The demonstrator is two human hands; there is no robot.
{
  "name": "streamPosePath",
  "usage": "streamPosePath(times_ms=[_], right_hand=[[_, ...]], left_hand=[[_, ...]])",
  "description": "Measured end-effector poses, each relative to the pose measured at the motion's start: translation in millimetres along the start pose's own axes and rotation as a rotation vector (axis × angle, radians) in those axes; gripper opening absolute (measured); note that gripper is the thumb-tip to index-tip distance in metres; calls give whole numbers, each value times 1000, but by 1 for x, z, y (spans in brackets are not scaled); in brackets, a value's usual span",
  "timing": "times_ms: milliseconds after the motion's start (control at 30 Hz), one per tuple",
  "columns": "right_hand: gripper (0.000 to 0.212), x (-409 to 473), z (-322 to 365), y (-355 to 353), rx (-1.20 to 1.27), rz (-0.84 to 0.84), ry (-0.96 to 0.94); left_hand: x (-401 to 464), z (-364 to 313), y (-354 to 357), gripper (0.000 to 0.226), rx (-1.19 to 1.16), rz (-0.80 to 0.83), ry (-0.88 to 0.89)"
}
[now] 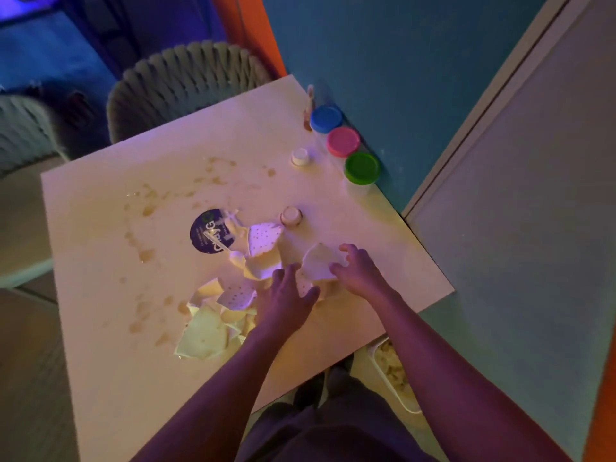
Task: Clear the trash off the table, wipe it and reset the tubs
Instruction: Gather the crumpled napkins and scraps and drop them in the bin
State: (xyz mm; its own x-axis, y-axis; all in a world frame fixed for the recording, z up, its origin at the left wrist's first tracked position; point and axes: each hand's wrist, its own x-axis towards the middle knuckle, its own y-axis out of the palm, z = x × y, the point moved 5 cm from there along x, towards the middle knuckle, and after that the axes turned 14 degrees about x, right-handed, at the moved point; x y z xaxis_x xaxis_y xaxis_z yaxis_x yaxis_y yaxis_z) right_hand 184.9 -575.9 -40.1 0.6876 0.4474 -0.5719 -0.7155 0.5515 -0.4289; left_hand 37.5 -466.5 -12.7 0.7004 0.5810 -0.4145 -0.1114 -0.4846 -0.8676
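Note:
Torn paper scraps, some dotted, lie in a heap (pixel 213 315) on the stained white table (pixel 133 248), beside a dark round lid (pixel 208 231) with a plastic spoon on it. My left hand (pixel 286 298) rests with spread fingers on the scraps at the heap's right side. My right hand (pixel 358 270) curls its fingers round a pale paper piece (pixel 320 261). Three tubs stand in a row along the wall edge: blue lid (pixel 326 119), pink lid (pixel 342 141), green lid (pixel 362 168).
Two small white cups (pixel 301 157) (pixel 291 216) stand on the table, with a thin stick (pixel 308 106) at the far corner. Woven chairs (pixel 186 85) sit behind the table. A white bin (pixel 393 371) holding scraps stands on the floor by my right arm.

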Motion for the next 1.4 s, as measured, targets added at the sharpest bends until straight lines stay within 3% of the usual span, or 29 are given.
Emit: streamPosePath(times_ms=[367,633,800,933,1133,1400], right_hand=[[70,45,0,-1,-100,189,22],[69,46,-5,3,-26,223,27],[63,41,-10,1,122,216,52],[54,35,-12,-2,193,184,50],[53,25,-15,1,278,164,67],[61,10,3,14,595,129,173]], left_hand=[[26,-23,15,71,10,-32,-170],[39,-32,9,75,-255,25,-247],[43,-37,5,80,-344,41,-317],[47,-45,6,62,-349,59,-329],[51,-41,7,55,-446,66,-329],[57,-23,-18,55,-557,21,-271]])
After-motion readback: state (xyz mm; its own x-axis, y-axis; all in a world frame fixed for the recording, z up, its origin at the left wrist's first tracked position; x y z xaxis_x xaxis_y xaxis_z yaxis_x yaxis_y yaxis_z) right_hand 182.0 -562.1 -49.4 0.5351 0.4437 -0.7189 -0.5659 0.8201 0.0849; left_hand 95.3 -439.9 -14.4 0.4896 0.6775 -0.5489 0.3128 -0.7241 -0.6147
